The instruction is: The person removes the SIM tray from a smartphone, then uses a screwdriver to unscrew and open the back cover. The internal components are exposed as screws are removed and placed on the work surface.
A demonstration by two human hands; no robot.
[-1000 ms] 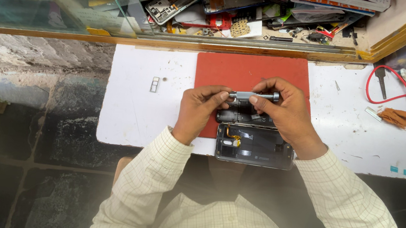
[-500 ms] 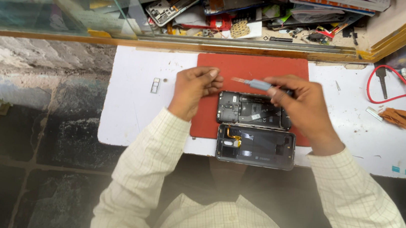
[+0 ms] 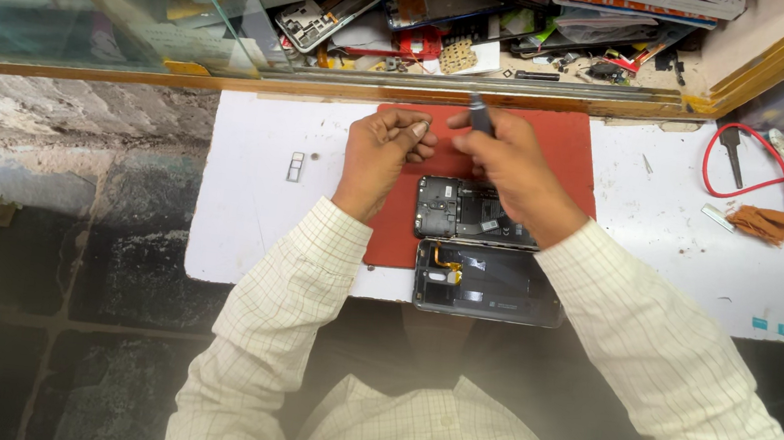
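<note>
Two hands hover above the opened phone (image 3: pixel 471 211), its long axis crosswise. The right hand (image 3: pixel 505 164), nearer, pinches a screwdriver (image 3: pixel 479 115) upright; the left hand (image 3: pixel 382 151) has fingers curled, thumb pressed to forefinger.

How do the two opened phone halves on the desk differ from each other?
The upper phone half lies fully on the red mat and is partly covered by the right hand. The lower phone half is uncovered, sits mostly off the mat on the white board, and shows an orange cable. Both are dark, flat and lie sideways.
</note>
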